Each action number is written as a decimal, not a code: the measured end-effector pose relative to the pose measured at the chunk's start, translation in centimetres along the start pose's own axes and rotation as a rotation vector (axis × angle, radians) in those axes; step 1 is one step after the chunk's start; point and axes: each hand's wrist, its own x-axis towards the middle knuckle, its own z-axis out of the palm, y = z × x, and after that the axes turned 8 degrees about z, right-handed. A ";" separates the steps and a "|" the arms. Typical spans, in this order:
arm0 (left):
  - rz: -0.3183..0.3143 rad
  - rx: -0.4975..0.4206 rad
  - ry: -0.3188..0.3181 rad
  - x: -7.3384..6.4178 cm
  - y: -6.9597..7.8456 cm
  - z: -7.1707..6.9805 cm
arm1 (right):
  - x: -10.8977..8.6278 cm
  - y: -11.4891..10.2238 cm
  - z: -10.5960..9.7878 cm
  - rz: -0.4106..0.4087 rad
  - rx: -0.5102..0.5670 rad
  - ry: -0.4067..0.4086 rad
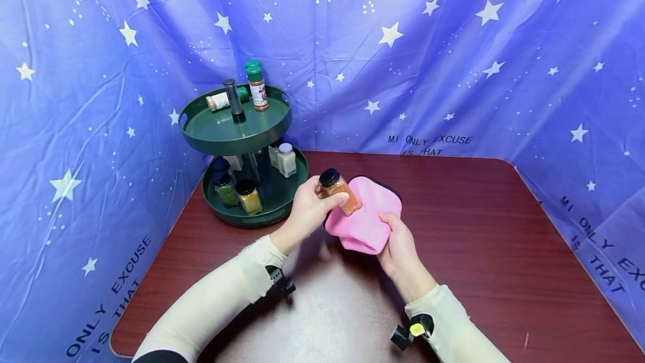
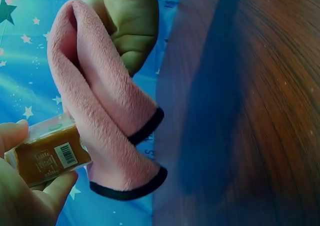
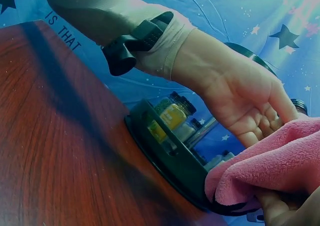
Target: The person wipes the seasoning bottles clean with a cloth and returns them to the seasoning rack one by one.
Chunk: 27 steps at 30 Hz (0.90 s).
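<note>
My left hand (image 1: 308, 209) grips a small clear spice jar (image 1: 347, 201) with a black lid and orange-brown powder inside. The jar is tilted, and its lower end touches a pink cloth (image 1: 370, 206) with a dark edge. Thumb on top, my right hand (image 1: 400, 245) pinches that cloth, which hangs folded over the fingers. A barcode label shows on the jar's base in the left wrist view, beside the cloth (image 2: 100, 105). In the right wrist view the cloth (image 3: 275, 161) covers most of the right hand's fingers.
A green two-tier turntable rack (image 1: 237, 142) stands at the back left. Its top tier bears shaker bottles (image 1: 258, 91), one lying down; the lower holds several jars, among them a yellow one (image 1: 249, 198) and a white one (image 1: 286, 160). Starry blue curtains (image 1: 347, 43) surround the brown table (image 1: 478, 228).
</note>
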 end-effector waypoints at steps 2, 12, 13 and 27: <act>0.002 0.013 0.000 -0.1 0.0 0.0 | -0.1 -0.1 -0.1 -0.006 -0.009 0.004; -0.005 0.099 -0.005 -0.7 -0.2 -0.2 | -0.3 -0.5 -0.9 -0.006 -0.026 0.046; -0.004 0.106 -0.005 -0.7 -0.2 -0.3 | -0.3 -0.7 -0.9 -0.012 -0.030 0.051; 0.011 0.293 -0.035 0.6 -0.5 -2.9 | -0.8 -1.9 -1.6 -0.077 -0.042 0.091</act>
